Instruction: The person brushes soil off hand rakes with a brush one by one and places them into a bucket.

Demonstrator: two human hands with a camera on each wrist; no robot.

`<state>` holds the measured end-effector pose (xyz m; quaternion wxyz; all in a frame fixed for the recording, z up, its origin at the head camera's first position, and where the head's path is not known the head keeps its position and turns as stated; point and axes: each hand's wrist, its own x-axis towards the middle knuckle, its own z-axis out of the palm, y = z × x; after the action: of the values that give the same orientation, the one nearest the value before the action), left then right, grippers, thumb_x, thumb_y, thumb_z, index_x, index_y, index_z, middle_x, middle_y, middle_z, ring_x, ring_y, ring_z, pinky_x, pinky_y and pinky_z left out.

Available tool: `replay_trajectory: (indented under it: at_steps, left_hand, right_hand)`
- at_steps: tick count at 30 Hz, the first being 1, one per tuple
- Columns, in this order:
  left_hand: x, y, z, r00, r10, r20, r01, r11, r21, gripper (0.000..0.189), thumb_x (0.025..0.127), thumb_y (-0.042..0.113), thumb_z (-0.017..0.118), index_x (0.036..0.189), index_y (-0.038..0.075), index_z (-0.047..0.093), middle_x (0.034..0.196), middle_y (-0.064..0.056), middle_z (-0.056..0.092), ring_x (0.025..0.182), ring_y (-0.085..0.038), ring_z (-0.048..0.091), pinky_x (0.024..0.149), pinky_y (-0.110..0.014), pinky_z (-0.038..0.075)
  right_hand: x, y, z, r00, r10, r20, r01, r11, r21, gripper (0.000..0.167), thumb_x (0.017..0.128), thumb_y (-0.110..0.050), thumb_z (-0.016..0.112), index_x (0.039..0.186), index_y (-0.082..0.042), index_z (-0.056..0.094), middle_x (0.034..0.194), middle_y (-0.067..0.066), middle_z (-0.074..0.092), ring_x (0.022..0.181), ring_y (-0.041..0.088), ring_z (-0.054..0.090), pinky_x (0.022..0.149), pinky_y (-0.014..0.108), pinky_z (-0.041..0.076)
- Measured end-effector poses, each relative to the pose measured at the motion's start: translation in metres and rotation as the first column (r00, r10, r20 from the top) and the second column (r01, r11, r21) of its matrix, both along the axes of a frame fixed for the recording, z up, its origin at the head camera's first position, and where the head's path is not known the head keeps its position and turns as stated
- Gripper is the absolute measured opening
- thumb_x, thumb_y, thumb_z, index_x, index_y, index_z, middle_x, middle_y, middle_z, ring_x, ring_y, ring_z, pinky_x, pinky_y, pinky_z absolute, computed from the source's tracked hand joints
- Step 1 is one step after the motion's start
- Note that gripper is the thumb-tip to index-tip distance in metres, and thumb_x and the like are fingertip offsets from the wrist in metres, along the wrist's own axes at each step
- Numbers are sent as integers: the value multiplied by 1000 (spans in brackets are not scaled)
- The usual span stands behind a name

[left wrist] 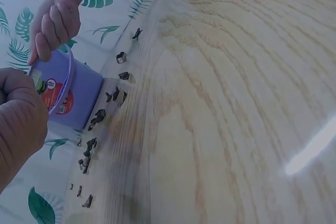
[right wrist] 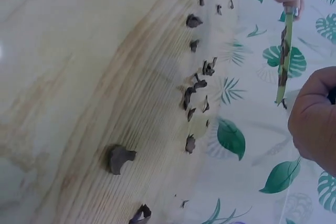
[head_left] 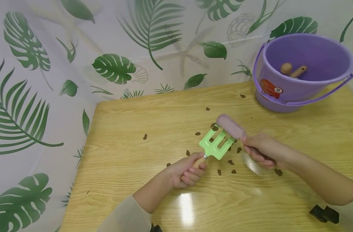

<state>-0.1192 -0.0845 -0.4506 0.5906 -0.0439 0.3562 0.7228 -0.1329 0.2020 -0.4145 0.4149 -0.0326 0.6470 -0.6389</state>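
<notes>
My left hand (head_left: 185,171) grips the wooden handle of a small green garden fork (head_left: 213,149), its tines pointing away over the table. In the right wrist view, brown flakes lie along the fork (right wrist: 286,61). My right hand (head_left: 264,149), slightly blurred, holds a mauve tool (head_left: 230,126) like a small brush, with an oblong head and a slim handle. Its head overlaps the tine tips in the head view; its underside is hidden. Brown flakes (head_left: 230,162) are scattered on the table around both tools, one (head_left: 214,127) at the tine ends.
A purple bucket (head_left: 280,104) with its handle hanging in front stands at the table's back right. Wooden handles (head_left: 298,71) show inside it. More flakes (head_left: 145,137) lie to the left on the wooden table (head_left: 121,180). Leaf-patterned cloth (head_left: 112,38) covers the wall behind and at left.
</notes>
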Motion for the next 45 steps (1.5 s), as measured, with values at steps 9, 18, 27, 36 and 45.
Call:
replay_trajectory:
  at_steps: [9,18,27,36,45]
  left_hand:
    - [2,1,-4,1000,-13,-28,12,1000,-18,43,101,44,27,71,19,43,45,15,37,31,7,35,29,-8,19]
    - [7,2,-7,995,-41,-95,38,999,-32,43,101,46,30,71,18,43,47,15,36,33,6,36,28,-10,18]
    - [11,1,-12,993,-40,-114,33,997,-69,42,101,44,29,71,18,43,48,15,34,33,7,34,29,-10,17]
    - [19,7,-15,990,-66,-121,49,989,-137,40,100,44,32,71,17,43,48,15,32,33,5,29,29,-9,17]
    - [17,8,-19,997,-23,-76,12,989,-146,41,99,44,34,71,17,44,48,15,33,32,6,30,29,-9,16]
  right_hand:
    - [22,2,-7,981,191,21,-188,976,-114,42,104,-29,35,69,-8,46,46,-7,34,34,2,29,28,30,10]
    - [15,-3,-17,985,171,29,-168,981,-93,43,103,-34,36,69,-10,46,47,-7,33,34,2,28,29,27,14]
    - [-3,-18,-15,996,82,42,-84,995,62,44,101,-37,40,67,-10,46,45,-7,34,32,2,29,31,20,24]
    - [-26,-28,-18,995,-67,67,63,996,63,44,103,-34,34,66,-12,45,45,-7,34,31,2,29,31,18,25]
    - [-36,-14,-12,993,-110,40,109,994,29,42,103,-34,33,70,-12,47,48,-8,36,33,2,31,33,17,26]
